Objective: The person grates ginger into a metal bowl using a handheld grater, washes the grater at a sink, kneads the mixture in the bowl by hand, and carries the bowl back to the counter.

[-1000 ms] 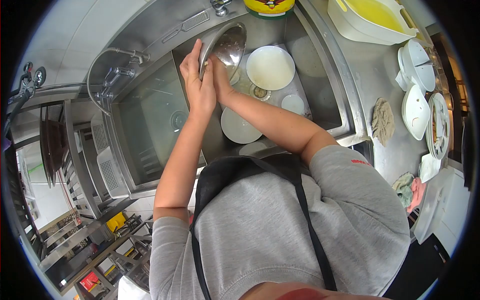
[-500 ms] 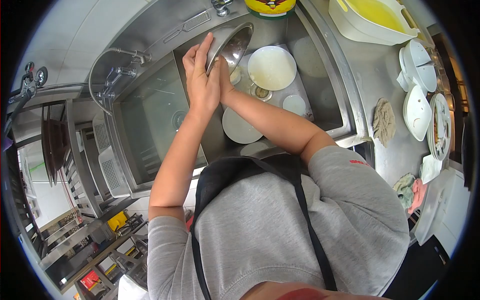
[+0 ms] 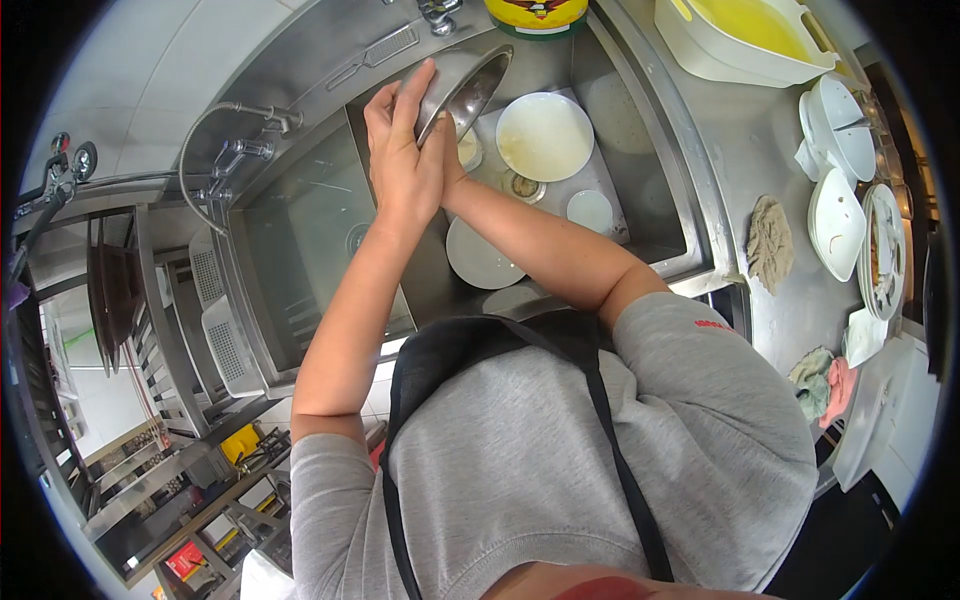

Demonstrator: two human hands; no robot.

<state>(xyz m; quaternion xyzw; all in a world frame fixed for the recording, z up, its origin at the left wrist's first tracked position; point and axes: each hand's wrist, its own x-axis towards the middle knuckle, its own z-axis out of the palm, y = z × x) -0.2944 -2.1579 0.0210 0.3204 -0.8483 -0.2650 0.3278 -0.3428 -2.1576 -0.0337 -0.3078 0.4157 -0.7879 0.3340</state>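
A steel bowl (image 3: 464,88), tilted on its side, is held over the sink divider between my two hands. My left hand (image 3: 405,150) lies along its outer side, fingers pointing up. My right hand (image 3: 449,150) is mostly behind the left one, at the bowl's near rim, and its fingers are hidden. Under the bowl, in the right basin, are a white bowl (image 3: 545,137) with cloudy liquid, a small white dish (image 3: 590,212) and a round plate (image 3: 482,252). A drain (image 3: 522,186) shows between them.
The left basin (image 3: 310,250) holds water. Beyond the sink are a faucet (image 3: 438,14), a grater (image 3: 388,46) and a yellow tub (image 3: 538,14). On the right counter stand a white basin (image 3: 740,68), a brown cloth (image 3: 769,243) and stacked used dishes (image 3: 838,222).
The steel bowl has shifted a little to the right and tipped over further, so less of its inside shows. Both hands have moved with it.
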